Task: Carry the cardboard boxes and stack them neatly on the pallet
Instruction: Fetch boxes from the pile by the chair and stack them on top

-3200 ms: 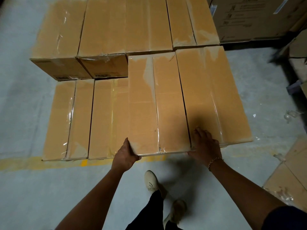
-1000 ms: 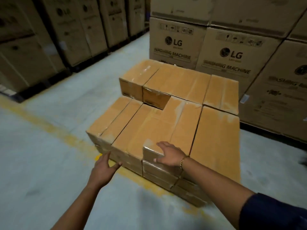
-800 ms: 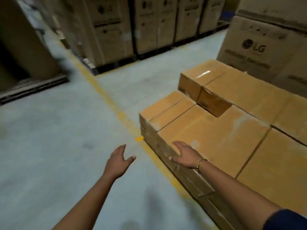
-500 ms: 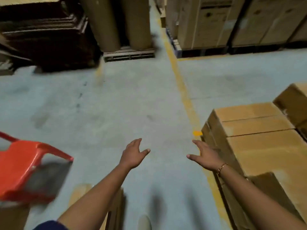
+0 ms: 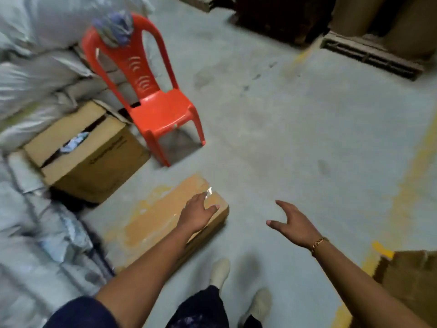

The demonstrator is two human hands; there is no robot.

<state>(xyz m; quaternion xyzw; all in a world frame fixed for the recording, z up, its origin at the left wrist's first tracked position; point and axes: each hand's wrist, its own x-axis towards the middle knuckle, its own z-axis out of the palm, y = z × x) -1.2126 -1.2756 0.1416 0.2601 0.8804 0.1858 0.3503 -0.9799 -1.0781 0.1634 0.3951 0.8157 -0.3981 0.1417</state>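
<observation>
Head: wide floor (image 5: 295, 138) (right of box (image 5: 160, 216))

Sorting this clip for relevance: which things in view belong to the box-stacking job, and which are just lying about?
Job in hand:
long taped cardboard box on the floor
left hand, open, above that box
right hand, open, over bare floor

Lying about:
red plastic chair
cloth on its backrest
open carton with cloth inside
grey sacks
</observation>
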